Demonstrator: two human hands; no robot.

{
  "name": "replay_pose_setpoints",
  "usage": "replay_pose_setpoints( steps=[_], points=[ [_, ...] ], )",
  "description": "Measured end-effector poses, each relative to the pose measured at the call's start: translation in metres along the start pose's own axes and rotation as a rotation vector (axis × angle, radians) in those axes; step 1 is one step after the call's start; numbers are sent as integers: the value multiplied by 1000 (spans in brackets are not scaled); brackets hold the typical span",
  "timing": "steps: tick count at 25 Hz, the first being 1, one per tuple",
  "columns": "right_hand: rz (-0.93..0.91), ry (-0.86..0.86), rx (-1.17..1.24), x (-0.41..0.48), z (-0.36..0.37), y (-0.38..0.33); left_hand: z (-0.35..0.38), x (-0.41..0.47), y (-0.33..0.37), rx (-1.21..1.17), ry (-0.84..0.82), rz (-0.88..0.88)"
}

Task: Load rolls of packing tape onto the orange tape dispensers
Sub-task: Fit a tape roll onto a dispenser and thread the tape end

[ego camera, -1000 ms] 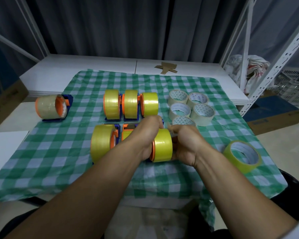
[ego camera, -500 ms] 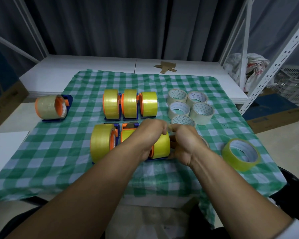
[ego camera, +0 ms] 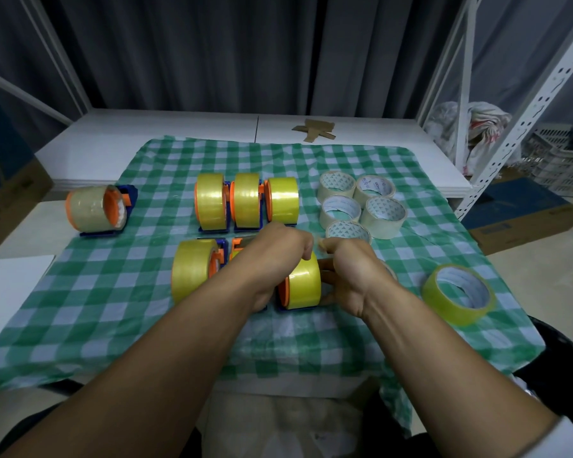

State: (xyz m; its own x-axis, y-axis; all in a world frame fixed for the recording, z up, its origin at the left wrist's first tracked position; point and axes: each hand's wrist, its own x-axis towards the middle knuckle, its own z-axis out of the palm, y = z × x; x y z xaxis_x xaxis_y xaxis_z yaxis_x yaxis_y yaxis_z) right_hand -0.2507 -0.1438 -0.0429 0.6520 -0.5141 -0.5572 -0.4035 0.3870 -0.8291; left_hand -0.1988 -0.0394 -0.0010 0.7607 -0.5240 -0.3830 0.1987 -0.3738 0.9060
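- Glossy yellow tape roll (ego camera: pixel 305 282) sits upright on an orange dispenser (ego camera: pixel 284 289) on the checked cloth (ego camera: pixel 113 309).
- Left hand (ego camera: pixel 278 256) curls its fingers over it; right hand (ego camera: pixel 351 276) clasps its side.
- Print on pale rolls (ego camera: pixel 382 213) unreadable.

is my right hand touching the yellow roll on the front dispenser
Touching. The head view shows fingers of the right hand against the side of the yellow roll, no gap.

We're looking into a storeroom or packing area: slotted steel racking (ego camera: pixel 538 104) is standing at right, cartons (ego camera: pixel 523 219) and crates (ego camera: pixel 563 170) are sitting on the floor.
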Motion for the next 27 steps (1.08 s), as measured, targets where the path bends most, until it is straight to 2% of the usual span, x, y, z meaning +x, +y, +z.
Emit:
replay_pose_setpoints(
  steps=[4,8,10,14,18,21,25,27],
  points=[
    [-64,20,-22,0,2,-2,-6,4,2,42,50,75],
    [-313,94,-48,3,2,-5,-10,9,3,-64,120,185],
    [-432,118,-60,2,3,-8,-11,11,3,-162,126,170],
    [-561,173,-118,2,10,-10,-15,12,4,-297,65,110],
    [-642,176,-154,1,18,-12,-16,16,2,-303,107,110],
    [-585,144,-74,-1,18,-15,-18,19,0,-298,140,126],
    [-306,-37,220,-4,10,-28,-24,22,-2,-322,151,119],
    [-252,-57,233,-3,3,-33,-28,23,-1,-367,150,112]
  ],
)
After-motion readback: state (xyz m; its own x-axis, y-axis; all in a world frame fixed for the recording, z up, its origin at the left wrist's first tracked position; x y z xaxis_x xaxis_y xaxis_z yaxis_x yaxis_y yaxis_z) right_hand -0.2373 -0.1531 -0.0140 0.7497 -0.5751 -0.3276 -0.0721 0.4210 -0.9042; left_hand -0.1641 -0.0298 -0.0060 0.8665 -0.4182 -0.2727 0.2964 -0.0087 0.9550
